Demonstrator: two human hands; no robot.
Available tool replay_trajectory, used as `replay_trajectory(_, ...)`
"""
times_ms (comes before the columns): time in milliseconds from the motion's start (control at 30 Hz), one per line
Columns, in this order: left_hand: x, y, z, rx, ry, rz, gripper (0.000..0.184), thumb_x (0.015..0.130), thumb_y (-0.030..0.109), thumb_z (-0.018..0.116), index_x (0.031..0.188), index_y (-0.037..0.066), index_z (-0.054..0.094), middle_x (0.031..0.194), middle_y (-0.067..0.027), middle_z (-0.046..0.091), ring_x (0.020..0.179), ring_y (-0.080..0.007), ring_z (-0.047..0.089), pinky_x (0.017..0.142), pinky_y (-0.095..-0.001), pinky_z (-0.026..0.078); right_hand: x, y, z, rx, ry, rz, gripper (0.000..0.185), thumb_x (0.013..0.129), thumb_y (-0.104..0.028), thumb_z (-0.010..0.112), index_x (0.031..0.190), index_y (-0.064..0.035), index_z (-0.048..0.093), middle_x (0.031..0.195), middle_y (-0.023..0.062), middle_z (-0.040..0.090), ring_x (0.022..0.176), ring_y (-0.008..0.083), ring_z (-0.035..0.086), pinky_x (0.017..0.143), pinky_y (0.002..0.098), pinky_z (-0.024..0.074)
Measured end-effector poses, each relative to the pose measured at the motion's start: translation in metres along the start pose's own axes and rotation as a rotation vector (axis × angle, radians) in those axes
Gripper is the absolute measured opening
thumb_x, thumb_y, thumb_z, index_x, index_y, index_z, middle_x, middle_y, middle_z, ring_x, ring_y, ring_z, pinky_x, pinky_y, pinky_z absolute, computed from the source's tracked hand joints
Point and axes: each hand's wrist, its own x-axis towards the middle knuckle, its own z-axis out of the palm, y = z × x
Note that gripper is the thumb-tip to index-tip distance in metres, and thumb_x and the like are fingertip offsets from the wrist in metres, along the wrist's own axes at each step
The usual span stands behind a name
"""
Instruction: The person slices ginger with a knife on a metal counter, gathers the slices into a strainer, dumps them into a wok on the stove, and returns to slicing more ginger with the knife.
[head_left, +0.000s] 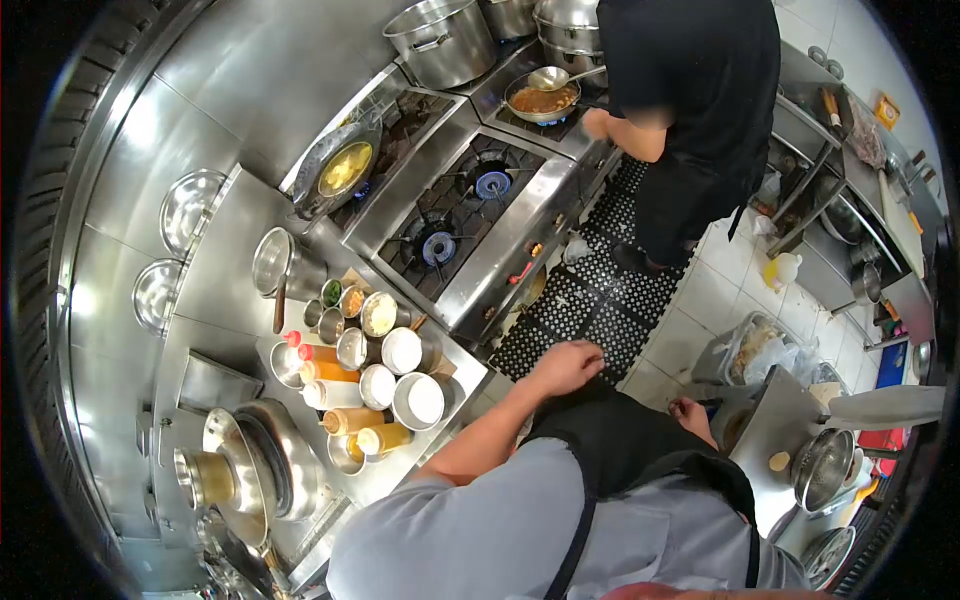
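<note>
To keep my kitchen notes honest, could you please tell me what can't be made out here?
All in the head view:
- The co-worker's second hand: out of sight, apparently behind their body.
- The large pot's contents: hidden by its wall.
- The pot behind it: cut off by the top edge.
- The right hand's grip: too small to tell.
- The bin bag's contents: blurred by creased plastic.

The range presents two uncovered lit burners [438, 248] [492, 185], one pan of brown food [543, 100], one pan of yellow food [347, 167] and one ladle [548, 80]. The counter carries one wooden-handled saucepan [272, 262]. One yellow-based jug [781, 270] and one co-worker [690, 110] are visible.
</note>
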Motion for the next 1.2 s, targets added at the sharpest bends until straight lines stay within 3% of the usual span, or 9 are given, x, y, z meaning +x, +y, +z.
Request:
replay_trajectory(233,0.02,0.012,-0.029,0.072,0.058,-0.039,0.022,0.091,0.024,0.065,0.1,0.005,0.071,0.099,-0.0157,0.069,0.091,-0.036,0.066,0.081,-0.0442,0.053,0.002,0.182,0.076,-0.204,-0.23,0.064,0.034,0.093,-0.031,0.058,0.078,-0.0013,0.066,0.064,0.0158,0.065,0.058,0.0322,0.06,0.057,0.0454,0.0464)
replay_trajectory(333,0.035,0.01,-0.055,0.148,0.225,0.036,0.021,0.088,0.023,0.066,0.097,0.005,0.072,0.1,-0.0156,0.07,0.095,-0.0359,0.066,0.084,-0.0441,0.053,-0.003,0.183,0.067,-0.237,-0.306,0.232,0.033,0.093,-0.03,0.058,0.079,-0.0014,0.066,0.064,0.0155,0.064,0.057,0.0314,0.06,0.057,0.045,0.0464)
replay_trajectory(533,0.035,-0.084,-0.288,0.671,0.761,-0.452,0.03,0.081,0.029,0.071,0.097,0.004,0.076,0.106,-0.0214,0.069,0.099,-0.038,0.066,0.089,-0.0455,0.053,0.011,0.147,0.043,-0.182,-0.281,0.43,0.03,0.093,-0.028,0.058,0.081,-0.0015,0.067,0.065,0.0147,0.064,0.056,0.03,0.06,0.056,0.0443,0.0464)
replay_trajectory(600,0.02,-0.145,-0.368,0.913,0.715,-0.731,0.048,0.086,0.046,0.065,0.112,0.005,0.07,0.119,-0.0186,0.065,0.114,-0.0371,0.059,0.093,-0.0507,0.05,0.024,0.131,0.037,-0.159,-0.255,0.465,0.029,0.093,-0.027,0.058,0.082,-0.0015,0.067,0.065,0.0144,0.064,0.056,0.0295,0.06,0.056,0.0441,0.0464)
replay_trajectory(800,-0.027,-0.262,-0.498,0.826,0.386,-1.288,0.054,0.088,0.037,0.064,0.133,0.008,0.063,0.136,-0.0158,0.061,0.128,-0.036,0.056,0.097,-0.0505,0.05,0.087,0.063,0.019,-0.068,-0.16,0.525,0.026,0.093,-0.025,0.059,0.084,-0.0017,0.067,0.066,0.0136,0.064,0.055,0.028,0.059,0.055,0.0434,0.0464)
replay_trajectory(900,-0.054,-0.426,-0.525,0.701,0.16,-1.265,0.047,0.086,0.027,0.065,0.128,0.006,0.066,0.128,-0.0164,0.067,0.118,-0.0302,0.065,0.094,-0.0473,0.053,0.127,0.005,0.002,0.03,-0.079,0.507,0.024,0.092,-0.024,0.059,0.085,-0.0017,0.067,0.066,0.0133,0.064,0.055,0.0272,0.059,0.055,0.043,0.0464)
replay_trajectory(1033,-0.092,-0.464,-0.55,0.116,0.284,-1.411,0.036,0.083,0.02,0.067,0.115,0.003,0.072,0.118,-0.0175,0.071,0.111,-0.0297,0.069,0.09,-0.0445,0.056,0.183,-0.011,0.004,0.075,0.019,0.298,0.027,0.093,-0.023,0.058,0.09,0.0011,0.068,0.07,0.0137,0.066,0.057,0.0272,0.062,0.058,0.0422,0.0488)
replay_trajectory(1100,-0.112,-0.431,-0.567,0.385,0.243,-1.433,0.031,0.084,0.031,0.07,0.098,0.003,0.076,0.091,-0.0131,0.076,0.082,-0.0294,0.071,0.078,-0.0427,0.056,0.196,-0.036,-0.002,0.044,0.023,0.273,0.028,0.093,-0.024,0.059,0.094,0.0019,0.069,0.071,0.0146,0.067,0.061,0.0277,0.064,0.062,0.0429,0.0505)
replay_trajectory(1200,-0.149,-0.473,-0.612,0.56,0.186,-1.457,0.033,0.083,0.034,0.072,0.097,0.004,0.077,0.095,-0.0134,0.076,0.088,-0.0301,0.072,0.08,-0.0424,0.056,0.191,-0.07,-0.01,-0.054,-0.02,0.291,0.031,0.092,-0.025,0.059,0.099,0.0026,0.07,0.073,0.0166,0.068,0.067,0.0281,0.067,0.067,0.0438,0.0524)
